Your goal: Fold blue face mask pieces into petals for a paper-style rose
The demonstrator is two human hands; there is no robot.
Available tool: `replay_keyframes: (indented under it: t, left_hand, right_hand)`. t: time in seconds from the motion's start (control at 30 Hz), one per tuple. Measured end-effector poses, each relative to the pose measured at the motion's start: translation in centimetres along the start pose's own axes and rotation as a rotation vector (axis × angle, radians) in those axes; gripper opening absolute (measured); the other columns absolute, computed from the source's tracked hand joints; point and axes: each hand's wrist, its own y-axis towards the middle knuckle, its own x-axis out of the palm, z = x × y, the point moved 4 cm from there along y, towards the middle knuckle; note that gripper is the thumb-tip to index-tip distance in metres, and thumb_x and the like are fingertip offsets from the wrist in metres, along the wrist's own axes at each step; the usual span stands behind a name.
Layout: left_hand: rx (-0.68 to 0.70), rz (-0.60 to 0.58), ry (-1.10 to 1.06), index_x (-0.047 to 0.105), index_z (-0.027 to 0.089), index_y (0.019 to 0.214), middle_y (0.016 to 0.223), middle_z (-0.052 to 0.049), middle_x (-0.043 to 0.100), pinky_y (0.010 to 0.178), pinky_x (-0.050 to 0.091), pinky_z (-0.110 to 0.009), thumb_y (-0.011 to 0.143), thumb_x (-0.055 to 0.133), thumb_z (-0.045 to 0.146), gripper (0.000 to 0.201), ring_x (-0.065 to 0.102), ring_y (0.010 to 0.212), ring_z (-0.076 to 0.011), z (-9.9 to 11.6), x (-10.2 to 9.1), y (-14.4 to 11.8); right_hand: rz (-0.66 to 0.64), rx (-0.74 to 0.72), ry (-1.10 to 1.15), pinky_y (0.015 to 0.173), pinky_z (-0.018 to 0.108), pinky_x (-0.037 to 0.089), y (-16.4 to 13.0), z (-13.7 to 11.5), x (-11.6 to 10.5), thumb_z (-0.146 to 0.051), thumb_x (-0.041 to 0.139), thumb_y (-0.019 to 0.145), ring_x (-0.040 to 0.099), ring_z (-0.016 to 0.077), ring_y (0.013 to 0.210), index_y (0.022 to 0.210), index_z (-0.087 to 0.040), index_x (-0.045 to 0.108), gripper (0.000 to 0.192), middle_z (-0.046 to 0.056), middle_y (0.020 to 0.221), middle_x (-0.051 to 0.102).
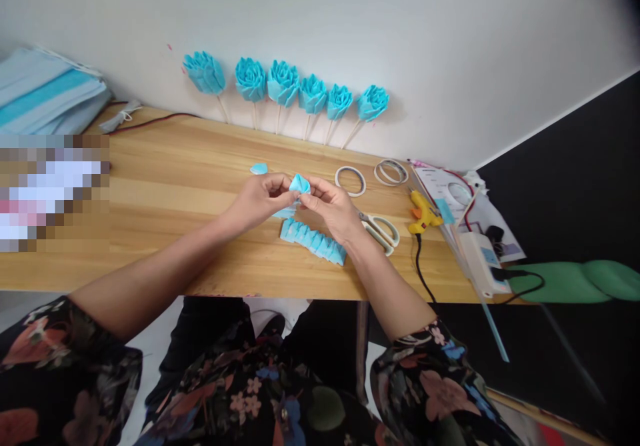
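Observation:
Between the fingertips of both hands is a small folded piece of blue paper (299, 184), held just above the table. My left hand (265, 196) pinches it from the left, and my right hand (327, 203) grips its other side. A row of overlapping folded blue pieces (313, 241) lies on the wood below the hands. Behind my left hand rests a single folded blue petal (259, 168). Some flat blue strips (285, 212) show partly under the hands. Scissors with white handles (383, 231) lie right of my right wrist, their blades partly hidden.
Several blue paper flowers on sticks (283, 83) lean against the wall. Two tape rolls (351, 181) lie right of centre. A yellow glue gun (424, 213), its cord and a white power strip (484, 263) occupy the right end. Blue-white fabric-like sheets (50, 93) are stacked at left.

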Motion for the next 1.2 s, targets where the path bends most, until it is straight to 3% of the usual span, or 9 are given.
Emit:
replay_keyframes:
  t: [0.33,0.5,0.67,0.8,1.0,1.2]
  left_hand:
    - [0.005,-0.022,0.014,0.055,0.018,0.07,0.063,0.002,0.053,0.056,0.036,-0.025,0.084,0.063,0.032,0.021,0.046,0.058,-0.0098,0.5,-0.2,-0.1]
    - [0.025,0.017,0.027,0.053,0.018,0.068,0.063,0.002,0.052,0.056,0.035,-0.025,0.083,0.063,0.031,0.022,0.046,0.059,-0.0099,0.2,-0.3,0.0]
    - [0.062,0.029,0.061,0.054,0.018,0.066,0.061,0.003,0.05,0.053,0.031,-0.024,0.083,0.064,0.031,0.023,0.042,0.056,-0.0087,-0.1,-0.2,0.1]
    - [0.057,0.012,-0.009,0.058,0.018,0.073,0.063,0.002,0.054,0.054,0.036,-0.024,0.084,0.064,0.031,0.018,0.047,0.057,-0.0094,0.4,-0.2,0.0]
    - [0.108,0.15,-0.057,0.057,0.018,0.069,0.06,0.003,0.053,0.053,0.036,-0.023,0.084,0.067,0.029,0.021,0.045,0.055,-0.008,0.9,-0.5,-0.3]
    - [0.118,0.109,0.0,0.068,0.016,0.08,0.072,-0.001,0.065,0.06,0.042,-0.024,0.083,0.067,0.026,0.01,0.055,0.064,-0.0103,-0.2,0.2,-0.2]
  right_hand:
    - [-0.012,-0.03,-0.034,0.093,0.038,0.058,-0.2,-0.9,-0.2,-0.041,0.07,0.084,0.067,0.0203,0.11,0.121,-0.027,0.068,0.039,0.003,0.116,0.074]
    - [-0.055,-0.053,-0.08,0.091,0.037,0.058,-0.4,-0.7,0.1,-0.04,0.074,0.082,0.066,0.021,0.108,0.136,-0.033,0.058,0.057,0.002,0.121,0.071]
    - [-0.024,-0.089,-0.141,0.085,0.036,0.058,-0.3,-0.5,0.0,-0.034,0.068,0.086,0.065,0.0186,0.095,0.138,-0.033,0.056,0.054,0.001,0.112,0.072]
    - [0.044,-0.118,-0.209,0.083,0.037,0.057,-0.2,-0.7,-0.2,-0.031,0.066,0.085,0.064,0.0183,0.089,0.134,-0.032,0.059,0.049,0.001,0.099,0.071]
    - [0.186,-0.19,-0.281,0.083,0.038,0.056,-0.2,-1.0,-0.7,-0.026,0.066,0.085,0.061,0.0177,0.084,0.129,-0.031,0.063,0.045,0.0,0.09,0.065]
    - [0.207,-0.237,-0.334,0.082,0.037,0.057,-0.4,-0.9,-0.4,-0.023,0.066,0.085,0.062,0.0176,0.084,0.128,-0.032,0.064,0.044,0.0,0.089,0.065]
